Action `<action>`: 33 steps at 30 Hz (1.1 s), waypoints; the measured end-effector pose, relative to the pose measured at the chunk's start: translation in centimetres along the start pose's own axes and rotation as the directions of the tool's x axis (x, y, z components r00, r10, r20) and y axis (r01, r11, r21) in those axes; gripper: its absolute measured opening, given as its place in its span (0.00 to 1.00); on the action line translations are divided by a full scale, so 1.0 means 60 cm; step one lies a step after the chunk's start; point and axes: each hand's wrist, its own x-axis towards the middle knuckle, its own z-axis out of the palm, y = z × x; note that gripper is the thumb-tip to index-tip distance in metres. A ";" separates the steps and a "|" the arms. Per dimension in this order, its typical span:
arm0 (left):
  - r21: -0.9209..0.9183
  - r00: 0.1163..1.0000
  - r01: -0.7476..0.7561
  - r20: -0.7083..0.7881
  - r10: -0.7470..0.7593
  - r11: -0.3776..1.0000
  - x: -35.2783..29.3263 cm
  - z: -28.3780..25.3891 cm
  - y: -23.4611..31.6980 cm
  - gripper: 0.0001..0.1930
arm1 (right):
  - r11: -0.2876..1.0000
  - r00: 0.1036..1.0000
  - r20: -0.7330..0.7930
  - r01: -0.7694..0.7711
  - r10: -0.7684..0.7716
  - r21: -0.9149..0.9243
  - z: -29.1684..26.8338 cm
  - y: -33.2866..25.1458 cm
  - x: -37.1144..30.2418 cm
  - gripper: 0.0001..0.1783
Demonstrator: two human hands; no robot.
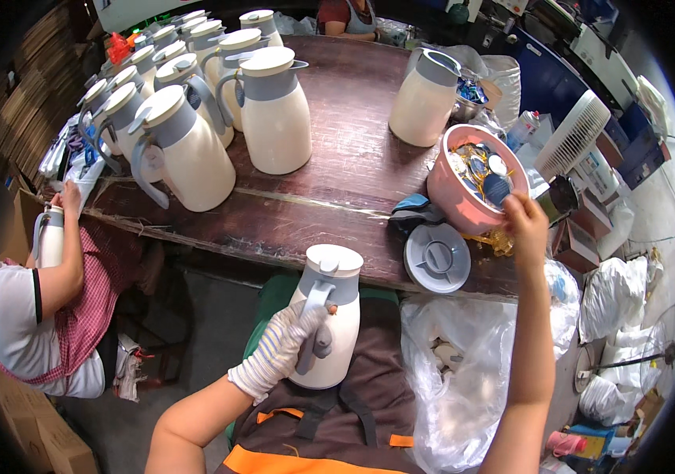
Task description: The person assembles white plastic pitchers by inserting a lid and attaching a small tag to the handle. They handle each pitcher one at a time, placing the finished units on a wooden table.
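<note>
In its striped knit glove, my left hand (282, 345) is wrapped round the grey handle of a cream vacuum jug (339, 328). This jug stands nearly upright on my lap, and its cream lid is on. My bare right hand (525, 229) is raised at the right rim of a pink bucket (464, 201), fingers pinched at the edge of a dark blue round tag (498, 189). Inside the bucket lie more round tags with gold strings. A grey round lid (437, 257) rests at the table edge below the bucket.
Several lidded jugs (277, 118) crowd the left of the brown table (345, 103). One jug without a cream lid (426, 99) stands near the bucket. At left, a co-worker (45, 316) holds another jug. Clear plastic bags (464, 363) hang beside my lap.
</note>
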 end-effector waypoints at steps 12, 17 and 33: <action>0.318 0.996 0.043 -0.089 -0.015 0.947 0.011 -0.040 -0.031 0.13 | 0.817 0.687 0.672 -0.537 0.278 0.211 0.235 0.000 -0.328 0.09; -0.018 0.939 -0.203 -0.285 0.190 0.979 0.030 -0.059 -0.057 0.09 | 0.605 0.745 0.613 -0.622 0.263 0.496 0.198 0.012 -0.312 0.07; 0.138 0.802 -0.505 -0.291 0.522 0.852 0.038 -0.028 -0.052 0.08 | 0.263 0.629 0.760 -0.770 0.162 0.581 0.181 -0.027 -0.319 0.20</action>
